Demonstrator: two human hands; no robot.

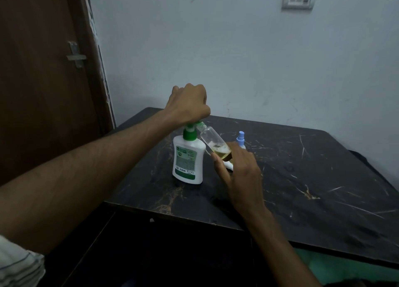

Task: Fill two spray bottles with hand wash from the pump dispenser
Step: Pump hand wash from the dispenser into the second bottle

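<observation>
A white hand wash dispenser (188, 159) with a green pump stands upright on the dark table (302, 178). My left hand (188, 104) is closed over the pump head, which it hides. My right hand (238, 170) holds a clear spray bottle (212, 141) tilted, its open neck up against the pump's spout. Yellowish liquid sits in the bottle's lower end. A second spray bottle with a blue spray top (240, 138) stands just behind my right hand, mostly hidden. A small white piece (228, 165) lies on the table under my right hand.
The table's near edge (172, 214) runs across below the dispenser. A pale wall (237, 60) rises behind the table, and a brown door (43, 81) stands at the left.
</observation>
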